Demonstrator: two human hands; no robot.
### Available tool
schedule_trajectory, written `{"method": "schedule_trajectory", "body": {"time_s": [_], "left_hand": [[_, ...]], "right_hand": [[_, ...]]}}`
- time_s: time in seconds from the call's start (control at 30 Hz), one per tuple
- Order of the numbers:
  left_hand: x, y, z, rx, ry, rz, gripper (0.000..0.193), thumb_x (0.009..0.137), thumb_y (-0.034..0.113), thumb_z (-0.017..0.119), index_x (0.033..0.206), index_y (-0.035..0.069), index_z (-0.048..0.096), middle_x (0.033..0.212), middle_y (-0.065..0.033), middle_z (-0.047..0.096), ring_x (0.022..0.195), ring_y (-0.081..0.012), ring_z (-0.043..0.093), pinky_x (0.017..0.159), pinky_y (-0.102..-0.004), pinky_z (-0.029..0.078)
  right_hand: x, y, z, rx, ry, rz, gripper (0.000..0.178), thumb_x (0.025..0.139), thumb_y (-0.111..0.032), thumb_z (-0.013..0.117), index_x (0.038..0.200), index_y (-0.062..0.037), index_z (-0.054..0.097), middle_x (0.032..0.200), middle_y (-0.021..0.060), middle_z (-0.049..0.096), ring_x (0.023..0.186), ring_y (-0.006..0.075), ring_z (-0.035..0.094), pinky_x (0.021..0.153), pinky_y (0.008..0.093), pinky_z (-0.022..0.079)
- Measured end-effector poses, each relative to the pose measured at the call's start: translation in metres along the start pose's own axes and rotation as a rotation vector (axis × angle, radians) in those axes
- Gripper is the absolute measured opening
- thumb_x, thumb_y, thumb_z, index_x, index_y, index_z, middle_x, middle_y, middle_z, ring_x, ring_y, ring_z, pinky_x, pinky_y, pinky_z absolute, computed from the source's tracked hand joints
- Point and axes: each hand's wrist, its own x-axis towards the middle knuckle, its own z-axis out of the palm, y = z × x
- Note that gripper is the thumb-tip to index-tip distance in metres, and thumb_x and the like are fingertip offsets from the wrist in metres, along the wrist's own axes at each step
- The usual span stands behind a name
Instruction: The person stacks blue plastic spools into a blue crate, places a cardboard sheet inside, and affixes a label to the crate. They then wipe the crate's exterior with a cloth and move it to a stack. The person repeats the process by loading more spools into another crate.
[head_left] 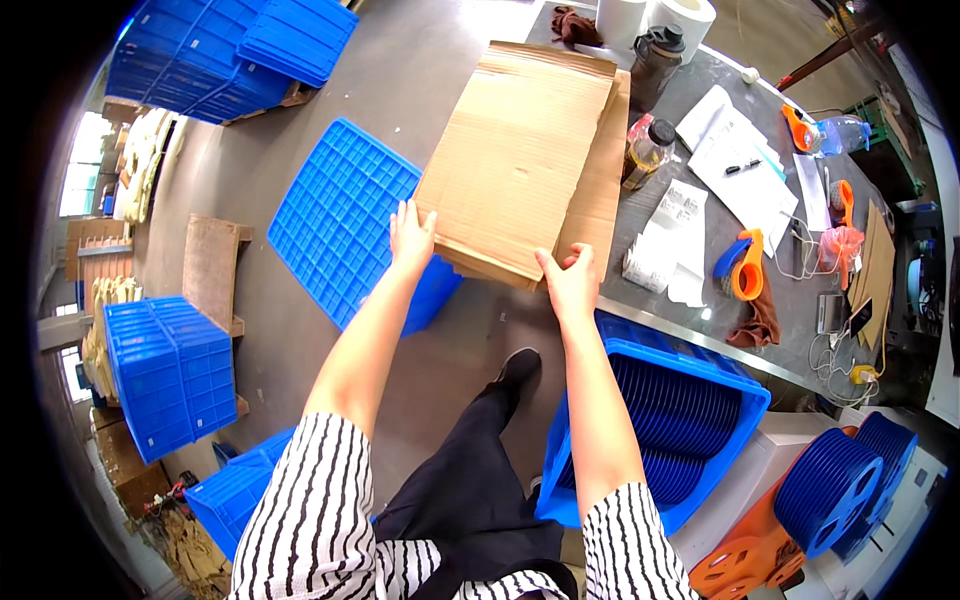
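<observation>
Overlapping tan cardboard sheets (510,160)

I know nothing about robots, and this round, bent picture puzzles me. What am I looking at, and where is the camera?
There's no machine here: these are a person's bare hands. The one picture comes from a wide fisheye camera worn on that person's head, looking down, so straight edges curve near the rim.

The left hand and right hand hold the near end of some flat brown cardboard. Whether its far end rests on the table is hard to tell.

On the grey table lie papers, a pen, a dark bottle and white rolls. Below it, a blue crate holds dark round discs.
</observation>
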Motion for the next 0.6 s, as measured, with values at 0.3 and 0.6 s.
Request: {"method": "schedule_trajectory", "body": {"time_s": [0.3,0.6], "left_hand": [[-0.075,0.004,-0.009,-0.322,0.015,-0.04,0.044,0.092,0.029,0.057,0.128,0.004,0.049,0.151,-0.0238,0.024,0.141,-0.0393,0.018,0.114,-0.0447,0.018],[-0.128,-0.076,-0.098,-1.114,-0.306,-0.299,0.052,0.099,0.046,0.042,0.135,0.008,0.043,0.132,-0.0039,0.052,0.116,-0.0158,0.05,0.1,-0.0318,0.038]], "right_hand": [[-0.015,-0.011,-0.015,0.753,-0.042,0.017,0.01,0.088,-0.003,0.06,0.098,0.0,0.056,0.083,-0.0022,0.057,0.078,0.0046,0.05,0.068,0.0211,0.042],[-0.152,-0.016,-0.054,0.468,-0.264,-0.101,0.014,0.085,-0.004,0.065,0.099,-0.0004,0.061,0.086,0.0025,0.062,0.078,0.0078,0.055,0.071,0.0227,0.046]]}}
